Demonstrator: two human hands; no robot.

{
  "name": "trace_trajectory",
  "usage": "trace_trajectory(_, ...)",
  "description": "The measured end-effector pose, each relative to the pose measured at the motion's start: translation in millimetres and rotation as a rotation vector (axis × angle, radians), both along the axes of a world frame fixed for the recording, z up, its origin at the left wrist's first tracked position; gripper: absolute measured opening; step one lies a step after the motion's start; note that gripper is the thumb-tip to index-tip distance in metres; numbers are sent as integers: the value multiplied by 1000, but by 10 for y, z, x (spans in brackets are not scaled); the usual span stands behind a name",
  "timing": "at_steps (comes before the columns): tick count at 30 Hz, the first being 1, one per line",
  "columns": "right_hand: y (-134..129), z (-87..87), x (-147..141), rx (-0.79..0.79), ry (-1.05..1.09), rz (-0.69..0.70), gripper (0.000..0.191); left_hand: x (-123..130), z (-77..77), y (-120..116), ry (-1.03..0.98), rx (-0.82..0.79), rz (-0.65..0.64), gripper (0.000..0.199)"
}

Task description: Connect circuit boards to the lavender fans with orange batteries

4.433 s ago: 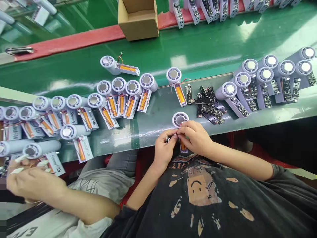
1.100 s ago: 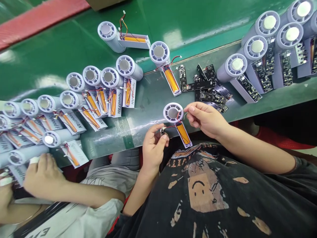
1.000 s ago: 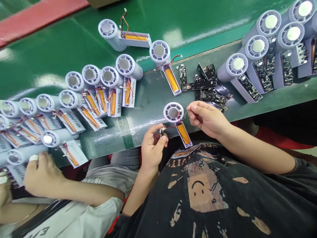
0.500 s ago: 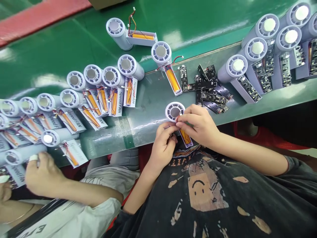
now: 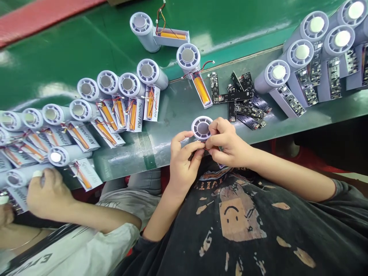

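A pale lilac handheld fan (image 5: 202, 127) stands at the table's front edge, between my hands, its round grille facing up. Its handle is mostly hidden by my right hand (image 5: 228, 143). Thin red wires (image 5: 206, 148) show at the fingertips of that hand, pinched just below the grille. From the other side my left hand (image 5: 185, 159) has thumb and forefinger pressed together at the same spot. A dark edge shows beneath its fingers, but what they hold is too hidden to name.
Loose black circuit boards (image 5: 244, 101) lie in a pile beyond my right hand. An open-handled fan (image 5: 188, 56) with an orange battery lies behind. Fans fitted with boards (image 5: 276, 75) stand right; rows of fans (image 5: 86, 89) stand left, where a co-worker's hand (image 5: 50, 193) touches one.
My right hand has slid slightly down and now covers the battery handle. My left hand has shifted left, its forefinger raised, and the red wires have moved lower, below the grille.
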State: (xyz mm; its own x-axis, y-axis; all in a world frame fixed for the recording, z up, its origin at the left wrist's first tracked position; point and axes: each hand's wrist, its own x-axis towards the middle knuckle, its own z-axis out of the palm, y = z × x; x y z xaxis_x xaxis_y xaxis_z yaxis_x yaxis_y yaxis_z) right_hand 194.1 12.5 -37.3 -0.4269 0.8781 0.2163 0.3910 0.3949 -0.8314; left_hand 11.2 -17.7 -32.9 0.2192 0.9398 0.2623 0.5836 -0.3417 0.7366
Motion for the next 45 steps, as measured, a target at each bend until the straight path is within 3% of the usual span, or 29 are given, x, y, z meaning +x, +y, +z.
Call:
trace_trajectory(4, -11, 20, 18, 23, -42, -25, 9, 19, 17, 9, 52, 61, 8, 7)
trace_trajectory(10, -82, -5, 14, 529, -209, -135, 13, 52, 75, -5, 43, 5, 70, 11)
trace_trajectory(12, -85, -21, 15, 609, -234, -151, 11, 67, 68, -26, -26, -75, 77, 10)
trace_trajectory(14, -74, -26, 15, 581, -225, -168, 11, 84, 46, -56, -198, -175, 84, 11)
trace_trajectory(17, -51, -6, 0, 416, -169, -199, 16, 107, 12, -96, -488, -306, 108, 32)
trace_trajectory(21, -32, 28, -41, 266, -129, -187, 19, 133, -12, -114, -619, -453, 134, 20)
trace_trajectory(25, -21, 26, -69, 262, -137, -194, 21, 156, -23, -118, -715, -499, 135, 18)
trace_trajectory(30, -16, 17, -71, 277, -119, -190, 21, 153, -11, -118, -661, -491, 132, 21)
trace_trajectory(38, -16, 53, -85, 29, -36, -146, 14, 149, -2, -119, -569, -428, 119, 20)
trace_trajectory(45, -19, 97, -89, 22, -80, -163, 15, 131, -12, -138, -472, -343, 113, 19)
